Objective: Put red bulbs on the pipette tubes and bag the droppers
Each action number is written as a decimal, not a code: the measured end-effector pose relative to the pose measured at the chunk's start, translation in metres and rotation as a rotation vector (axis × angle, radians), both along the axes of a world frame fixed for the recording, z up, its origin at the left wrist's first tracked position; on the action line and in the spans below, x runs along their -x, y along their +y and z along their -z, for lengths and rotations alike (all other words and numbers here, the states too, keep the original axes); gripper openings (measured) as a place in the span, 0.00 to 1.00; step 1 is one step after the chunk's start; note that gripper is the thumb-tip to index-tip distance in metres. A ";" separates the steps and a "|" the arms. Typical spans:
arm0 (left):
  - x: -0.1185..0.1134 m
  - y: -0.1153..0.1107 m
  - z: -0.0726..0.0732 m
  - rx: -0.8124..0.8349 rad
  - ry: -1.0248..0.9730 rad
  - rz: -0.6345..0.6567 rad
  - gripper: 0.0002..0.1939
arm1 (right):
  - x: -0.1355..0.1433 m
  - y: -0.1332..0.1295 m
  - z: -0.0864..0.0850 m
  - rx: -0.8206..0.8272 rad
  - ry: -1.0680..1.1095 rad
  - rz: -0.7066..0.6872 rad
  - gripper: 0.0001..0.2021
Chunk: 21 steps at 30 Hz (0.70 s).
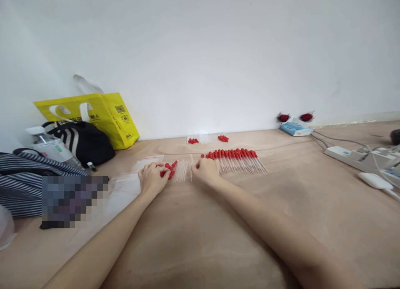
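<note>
At the far left of the bench (193,239), a striped cloth item (18,176) lies next to a clear bottle (58,147) with a white cap, and a pixelated patch covers something dark just in front. Behind them a black bag (89,141) with pale stripes slumps against a yellow bag (115,118) with white handles, which stands close to the plain, pale wall (200,64). Right of these, clear plastic sheets (125,183) are spread on the bench, partly under the left forearm. The left hand (153,178) is at the small pile of red pieces (170,170), its fingers bent and touching them; whether they grip one, I cannot tell. Just beside the pile is a row of thin clear sticks (181,171). Farther back, near the wall, small red clusters (223,138) sit on clear plastic. The right hand (206,168) has its fingers closed on a single pale stick (191,172), between the clear sticks and a long row of red-tipped sticks (239,159), their tips toward the wall. The bench top is brownish and smooth, with soft wrinkles and dull reflections. Toward its right side, two dark red flowers (295,117) lie behind a blue and white packet (296,129), and grey cables run to a white power strip (346,156) near a white adapter (375,180).
</note>
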<state>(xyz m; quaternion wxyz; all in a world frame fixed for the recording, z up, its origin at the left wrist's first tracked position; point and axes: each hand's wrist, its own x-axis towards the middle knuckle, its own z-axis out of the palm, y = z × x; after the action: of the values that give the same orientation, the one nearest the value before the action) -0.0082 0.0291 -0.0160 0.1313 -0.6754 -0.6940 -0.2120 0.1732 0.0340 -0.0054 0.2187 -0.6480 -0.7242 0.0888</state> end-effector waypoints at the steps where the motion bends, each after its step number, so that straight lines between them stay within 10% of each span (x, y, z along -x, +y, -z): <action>1: 0.000 0.000 0.000 0.003 -0.002 0.003 0.09 | -0.009 -0.006 0.001 -0.057 -0.006 -0.053 0.13; 12: -0.001 -0.005 -0.001 -0.043 -0.024 0.000 0.08 | -0.121 -0.061 0.034 -0.318 -0.114 -0.426 0.07; 21: -0.006 -0.018 -0.005 -0.091 0.025 0.011 0.08 | -0.133 -0.063 0.036 -0.276 -0.032 -0.434 0.06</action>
<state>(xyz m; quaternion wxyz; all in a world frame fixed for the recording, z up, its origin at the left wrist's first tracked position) -0.0027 0.0114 -0.0107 0.1693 -0.6751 -0.6783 -0.2355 0.3061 -0.0288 -0.0415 0.2695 -0.4427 -0.8549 0.0238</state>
